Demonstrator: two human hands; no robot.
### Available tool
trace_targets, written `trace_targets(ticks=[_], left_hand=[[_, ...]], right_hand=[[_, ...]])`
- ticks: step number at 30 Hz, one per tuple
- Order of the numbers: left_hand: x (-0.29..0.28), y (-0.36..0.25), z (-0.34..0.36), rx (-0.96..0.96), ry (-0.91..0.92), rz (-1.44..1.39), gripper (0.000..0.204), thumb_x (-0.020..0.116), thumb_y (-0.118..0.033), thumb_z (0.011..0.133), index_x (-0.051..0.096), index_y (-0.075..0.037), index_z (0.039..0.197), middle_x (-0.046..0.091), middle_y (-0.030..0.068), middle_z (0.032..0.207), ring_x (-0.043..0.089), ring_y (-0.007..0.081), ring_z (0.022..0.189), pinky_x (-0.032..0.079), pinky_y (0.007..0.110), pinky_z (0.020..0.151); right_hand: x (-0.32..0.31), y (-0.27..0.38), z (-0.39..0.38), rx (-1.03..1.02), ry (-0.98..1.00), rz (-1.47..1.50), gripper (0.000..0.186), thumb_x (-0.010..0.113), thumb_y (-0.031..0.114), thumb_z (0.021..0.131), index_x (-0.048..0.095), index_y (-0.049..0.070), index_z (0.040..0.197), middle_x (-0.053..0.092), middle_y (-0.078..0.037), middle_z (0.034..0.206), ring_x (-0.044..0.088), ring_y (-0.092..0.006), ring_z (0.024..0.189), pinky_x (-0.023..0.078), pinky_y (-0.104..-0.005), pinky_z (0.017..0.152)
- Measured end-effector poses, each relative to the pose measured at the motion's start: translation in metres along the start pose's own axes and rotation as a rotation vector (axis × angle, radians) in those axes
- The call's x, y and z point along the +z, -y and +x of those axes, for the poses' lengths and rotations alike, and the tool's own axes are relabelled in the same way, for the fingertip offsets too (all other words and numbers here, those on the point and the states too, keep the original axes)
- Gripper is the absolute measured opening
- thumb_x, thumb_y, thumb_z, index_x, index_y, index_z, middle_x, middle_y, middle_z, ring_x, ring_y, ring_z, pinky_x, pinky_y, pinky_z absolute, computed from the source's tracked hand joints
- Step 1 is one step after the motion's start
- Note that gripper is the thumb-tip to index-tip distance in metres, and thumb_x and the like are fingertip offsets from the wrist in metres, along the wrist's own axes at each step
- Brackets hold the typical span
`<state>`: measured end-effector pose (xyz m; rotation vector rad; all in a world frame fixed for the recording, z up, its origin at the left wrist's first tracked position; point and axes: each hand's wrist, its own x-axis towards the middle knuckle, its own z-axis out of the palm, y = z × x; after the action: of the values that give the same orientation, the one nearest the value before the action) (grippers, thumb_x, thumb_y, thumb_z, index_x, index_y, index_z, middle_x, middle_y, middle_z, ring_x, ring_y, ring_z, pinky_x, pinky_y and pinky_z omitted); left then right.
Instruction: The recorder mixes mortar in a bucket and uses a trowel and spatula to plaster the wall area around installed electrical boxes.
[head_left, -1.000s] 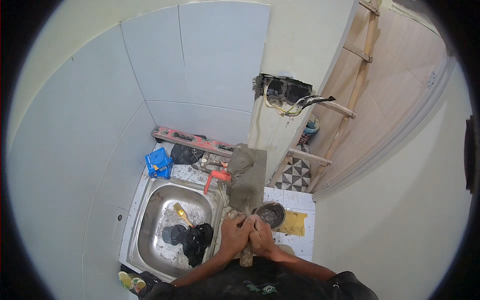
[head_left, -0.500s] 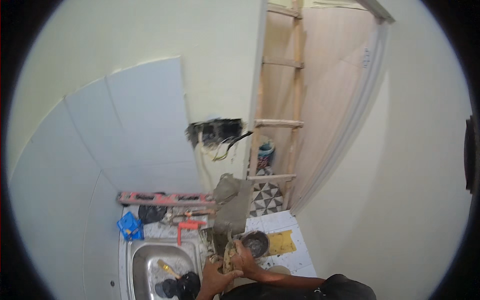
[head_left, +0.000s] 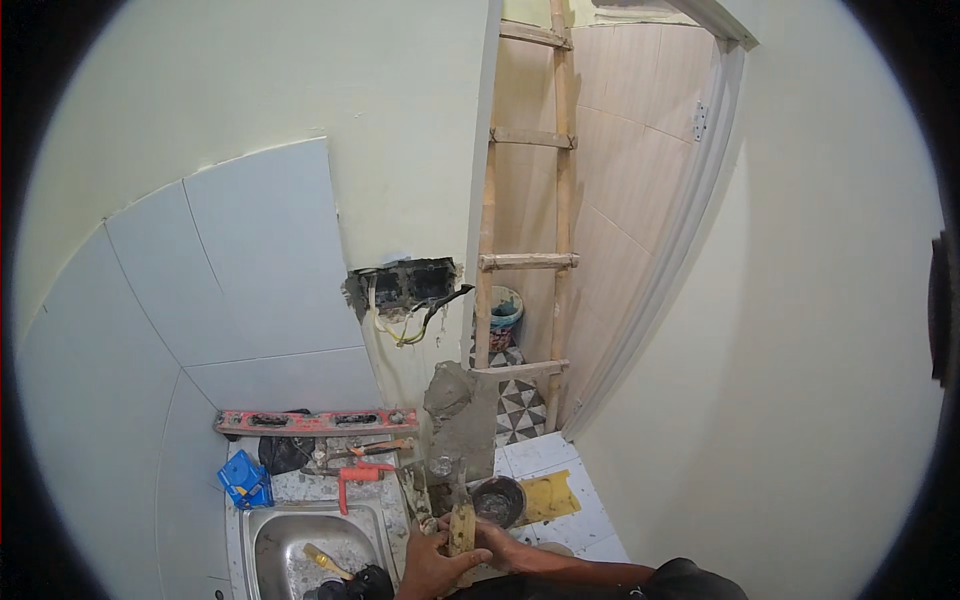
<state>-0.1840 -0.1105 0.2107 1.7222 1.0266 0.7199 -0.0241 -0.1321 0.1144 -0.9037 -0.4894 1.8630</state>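
Note:
A tool like a trowel [head_left: 462, 528], with a worn yellowish handle and a short metal shank, points away from me at the lower middle. My left hand [head_left: 438, 565] is closed round the lower end of its handle, the thumb lying across it. My right hand [head_left: 505, 550] meets the handle from the right, its fingers partly hidden behind it. Beyond the shank lies a grey mortar-covered surface [head_left: 470, 435] with a lump of wet mortar [head_left: 450, 390] on its far end. A dark round bowl [head_left: 498, 500] with grey residue stands just right of the handle.
Left are a steel sink [head_left: 270, 560] holding a brush [head_left: 328, 562], a red spirit level [head_left: 315, 422], a red-handled tool [head_left: 360, 475] and a blue packet [head_left: 245, 480]. Wires [head_left: 425, 325] stick out of a wall recess [head_left: 405, 285]. A bamboo ladder [head_left: 560, 200] stands in the doorway.
My view has shifted, so the scene sits further left and lower. The trowel-like tool's handle shows more fully, and my right hand has slid lower beside it.

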Motion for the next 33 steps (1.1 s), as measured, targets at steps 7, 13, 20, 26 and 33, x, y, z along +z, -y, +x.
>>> trace_targets(ticks=[7,13,20,26,33], left_hand=[[0.005,0.007,0.002,-0.132,0.137,-0.005,0.049,0.082,-0.046,0.068,0.073,-0.003,0.091,0.070,0.0124,0.090,0.064,0.0268,0.097,0.048,0.040,0.087],[0.008,0.026,0.001,-0.032,0.109,0.159,0.052,0.078,-0.045,0.066,0.072,-0.006,0.099,0.055,0.0222,0.116,0.047,0.0391,0.113,0.035,0.048,0.102],[0.000,0.032,-0.008,-0.024,-0.063,0.195,0.057,0.082,-0.044,0.066,0.071,-0.003,0.104,0.029,0.0214,0.144,0.039,0.0368,0.127,0.030,0.045,0.109],[-0.024,0.022,-0.020,-0.011,-0.079,-0.121,0.042,0.081,-0.022,0.071,0.069,0.005,0.101,0.058,0.0176,0.123,0.060,0.0224,0.107,0.048,0.035,0.090],[-0.057,0.038,-0.032,-0.260,-0.127,-0.245,0.031,0.076,-0.012,0.073,0.066,0.004,0.099,0.067,0.0032,0.079,0.060,0.0070,0.069,0.051,0.025,0.063]], right_hand=[[-0.012,-0.027,-0.004,-0.064,0.139,0.067,0.061,0.052,0.022,0.094,0.029,0.004,0.148,0.048,-0.009,0.138,0.049,-0.0215,0.125,0.038,-0.0369,0.106],[-0.006,-0.019,-0.008,0.061,0.177,0.061,0.080,0.066,0.020,0.085,0.022,0.004,0.150,0.045,-0.008,0.141,0.049,-0.0206,0.125,0.040,-0.0357,0.105],[-0.008,-0.009,0.004,-0.092,0.129,-0.187,0.059,0.063,0.018,0.089,0.040,0.002,0.141,0.053,-0.008,0.133,0.056,-0.0185,0.116,0.046,-0.0345,0.098],[-0.048,0.002,0.008,-0.052,-0.091,-0.285,0.031,0.049,0.011,0.091,0.052,0.007,0.122,0.059,-0.004,0.096,0.058,-0.0125,0.078,0.044,-0.0255,0.061],[-0.057,0.079,-0.010,-0.341,-0.394,-0.606,0.026,0.049,0.021,0.084,0.056,0.004,0.104,0.060,-0.006,0.084,0.056,-0.0146,0.068,0.048,-0.0301,0.063]])
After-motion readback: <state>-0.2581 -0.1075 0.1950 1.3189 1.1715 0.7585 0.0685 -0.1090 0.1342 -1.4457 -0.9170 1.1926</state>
